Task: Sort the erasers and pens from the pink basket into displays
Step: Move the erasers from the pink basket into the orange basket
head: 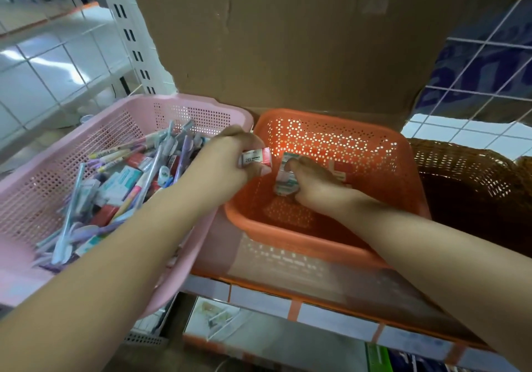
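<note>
The left hand (pixel 227 158) pinches a pink 2B eraser (pixel 256 160) above the near-left rim of the orange basket (pixel 410 167), just beside the pink basket (pixel 43 187). The right hand (pixel 315 183) rests inside the orange basket, fingers and thumb curled around the teal erasers (pixel 283 180) on its floor. Pens and erasers (pixel 121 181) fill the pink basket. A brown basket (pixel 475 176) stands to the right.
</note>
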